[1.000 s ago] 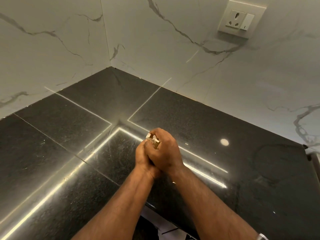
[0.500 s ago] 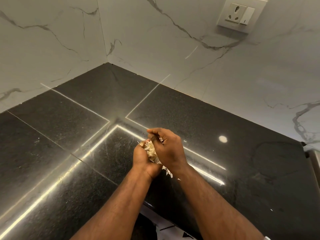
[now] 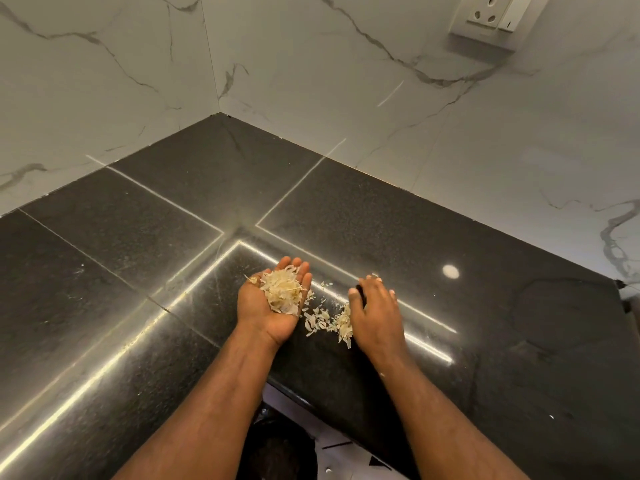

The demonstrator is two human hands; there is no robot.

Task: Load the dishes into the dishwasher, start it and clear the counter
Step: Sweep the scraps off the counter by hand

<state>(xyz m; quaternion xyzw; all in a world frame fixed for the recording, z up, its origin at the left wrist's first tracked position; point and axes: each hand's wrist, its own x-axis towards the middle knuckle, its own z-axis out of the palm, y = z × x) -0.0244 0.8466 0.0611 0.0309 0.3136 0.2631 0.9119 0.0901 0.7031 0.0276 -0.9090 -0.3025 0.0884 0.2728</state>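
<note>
- Head view shows the counter-clearing step of the task in hand; no dishes or dishwasher are in sight, so I cannot tell how the loading stands.
- The left hand (image 3: 273, 303) lies palm up just above the black counter (image 3: 138, 271), fingers relaxed and lightly cupped, carrying a heap of pale, papery scraps (image 3: 281, 292) that look like dry peelings.
- The right hand (image 3: 375, 311) rests palm down on the counter, fingers spread and gripping nothing, its inner edge touching a small pile of loose scraps (image 3: 343, 323).
- More flakes lie scattered on the stone between the two hands, near the front edge.
- The next move, as I judge it, calls for sweeping the loose flakes toward the cupped palm or the counter's edge, keeping the left palm level so the light pieces do not spill.
- Polished dark stone with thin joint lines mirrors strip lighting and one round lamp spot.
- White marble-veined walls (image 3: 381, 109) meet in a corner behind the counter; a wall socket (image 3: 491, 19) sits at upper right.
- Below the counter edge something dark and round shows, too dim to identify.
</note>
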